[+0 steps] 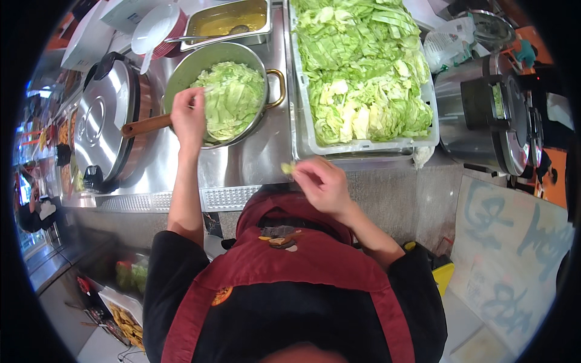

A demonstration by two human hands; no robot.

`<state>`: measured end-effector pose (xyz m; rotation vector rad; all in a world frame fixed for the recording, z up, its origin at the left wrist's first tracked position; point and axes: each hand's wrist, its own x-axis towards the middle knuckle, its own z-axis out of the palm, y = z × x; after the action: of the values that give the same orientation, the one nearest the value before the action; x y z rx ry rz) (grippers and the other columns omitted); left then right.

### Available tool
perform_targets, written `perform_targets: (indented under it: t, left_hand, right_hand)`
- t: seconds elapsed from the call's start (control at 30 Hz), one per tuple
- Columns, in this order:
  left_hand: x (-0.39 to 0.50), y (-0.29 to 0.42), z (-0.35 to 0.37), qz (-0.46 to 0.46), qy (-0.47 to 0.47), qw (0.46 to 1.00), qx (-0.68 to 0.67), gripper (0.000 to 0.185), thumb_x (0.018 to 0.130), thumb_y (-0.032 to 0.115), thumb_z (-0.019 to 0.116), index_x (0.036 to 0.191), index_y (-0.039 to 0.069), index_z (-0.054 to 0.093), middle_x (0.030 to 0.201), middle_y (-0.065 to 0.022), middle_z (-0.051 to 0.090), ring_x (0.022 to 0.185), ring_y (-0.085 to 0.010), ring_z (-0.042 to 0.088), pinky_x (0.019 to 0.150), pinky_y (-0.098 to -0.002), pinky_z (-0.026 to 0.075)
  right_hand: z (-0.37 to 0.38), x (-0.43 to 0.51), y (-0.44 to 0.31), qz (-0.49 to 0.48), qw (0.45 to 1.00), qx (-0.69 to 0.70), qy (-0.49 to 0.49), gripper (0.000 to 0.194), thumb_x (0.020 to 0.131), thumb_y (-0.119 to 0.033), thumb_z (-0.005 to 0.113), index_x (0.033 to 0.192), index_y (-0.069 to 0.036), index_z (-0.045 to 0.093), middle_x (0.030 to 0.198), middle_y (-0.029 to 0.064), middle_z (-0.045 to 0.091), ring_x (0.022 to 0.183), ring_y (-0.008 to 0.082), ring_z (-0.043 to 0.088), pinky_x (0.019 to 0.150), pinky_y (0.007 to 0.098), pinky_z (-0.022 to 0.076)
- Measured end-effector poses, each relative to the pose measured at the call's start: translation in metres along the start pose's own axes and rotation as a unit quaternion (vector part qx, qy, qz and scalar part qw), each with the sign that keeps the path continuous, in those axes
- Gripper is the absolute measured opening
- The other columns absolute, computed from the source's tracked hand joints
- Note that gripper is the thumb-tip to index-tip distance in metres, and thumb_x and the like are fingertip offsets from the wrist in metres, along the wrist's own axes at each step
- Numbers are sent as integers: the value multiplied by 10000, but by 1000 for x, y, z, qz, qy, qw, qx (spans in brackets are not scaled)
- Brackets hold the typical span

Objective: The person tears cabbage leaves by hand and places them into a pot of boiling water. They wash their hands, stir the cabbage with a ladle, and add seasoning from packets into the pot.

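Observation:
Shredded lettuce [229, 102] fills much of a deep round pot [186, 68] with a brass side handle [279, 88]. My left hand [188, 115] is over the pot's near left rim, its fingers curled together. It covers the inner end of a wooden handle [147, 125]; whether it grips this handle or some small thing is hidden. In front of the counter edge, my right hand [321, 183] pinches a small pale-green lettuce piece [287, 168] between thumb and fingertips. A large white plastic crate [372, 146] heaped with cut lettuce [363, 72] stands beyond it.
A steel pan [268, 34] of yellowish liquid holds a ladle [238, 30]. Stacked red-and-white bowls [156, 27] stand beside it. Large lidded steel cookers flank the work area, one left [104, 118], one right [472, 109]. A perforated strip [229, 198] edges the steel counter.

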<state>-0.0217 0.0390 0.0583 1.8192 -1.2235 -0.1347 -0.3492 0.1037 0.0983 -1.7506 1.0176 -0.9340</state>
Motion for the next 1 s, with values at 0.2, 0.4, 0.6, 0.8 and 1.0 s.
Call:
perform_targets:
  t: [0.2,0.4,0.6,0.8,1.0]
  left_hand:
    - [5,-36,-29,43,-54,961,267,187,781,95,727,957,68,671,1107,-152,622,1050,-328,557,915,-442,442]
    - [-81,14,2,126,-151,980,17,70,818,39,727,873,47,686,883,-92,672,771,-258,655,709,-357,519]
    - [-128,33,93,17,-308,936,171,236,838,199,661,1004,32,662,952,-165,666,848,-366,671,749,-467,543]
    - [-119,19,120,-10,-365,910,198,173,801,160,639,833,-9,662,878,-240,700,830,-388,700,754,-477,573]
    - [-111,47,96,-8,-355,920,168,140,792,157,632,821,26,671,823,-200,701,782,-373,693,741,-474,556]
  right_hand:
    - [88,117,-21,-130,968,-207,-60,109,885,-116,633,954,-37,664,920,120,673,847,302,647,733,392,518]
    - [-3,117,-17,-57,993,-103,-12,214,923,-141,667,1128,-102,716,1022,44,703,680,115,567,613,250,466]
    - [-118,87,-20,121,972,-175,98,248,929,-169,665,1153,-70,704,977,39,718,592,51,469,539,224,401]
    - [-104,66,7,125,904,-408,-7,642,877,-351,698,1433,-114,482,1305,198,571,1031,295,600,902,403,509]
    - [-66,80,8,183,877,-430,-114,924,784,-359,757,1553,-167,282,1511,279,305,1272,476,412,1039,537,429]
